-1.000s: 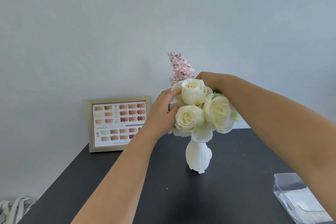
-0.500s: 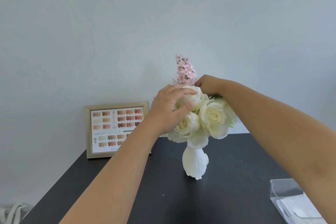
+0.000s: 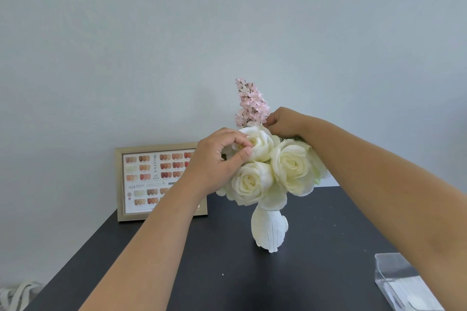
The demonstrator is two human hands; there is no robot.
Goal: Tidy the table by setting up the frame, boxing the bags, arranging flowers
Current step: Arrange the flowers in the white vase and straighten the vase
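A white ribbed vase (image 3: pixel 269 231) stands on the dark table (image 3: pixel 316 260) and holds several white roses (image 3: pixel 290 166) and a tall pink flower spike (image 3: pixel 250 103). My left hand (image 3: pixel 217 161) pinches the petals of the topmost white rose from the left. Behind the bouquet, my right hand (image 3: pixel 284 122) closes on the base of the pink spike. A gold picture frame (image 3: pixel 141 182) with a nail-colour chart stands upright at the table's back left, against the wall.
A clear plastic box (image 3: pixel 401 283) with white contents sits at the table's right front edge. A pale cloth bag (image 3: pixel 15 295) lies on the floor at the lower left. The grey wall rises just behind the table.
My left hand rose from the side of the roses to the top rose and now pinches its petals. The right hand stayed behind the bouquet at the pink spike, which stands more upright.
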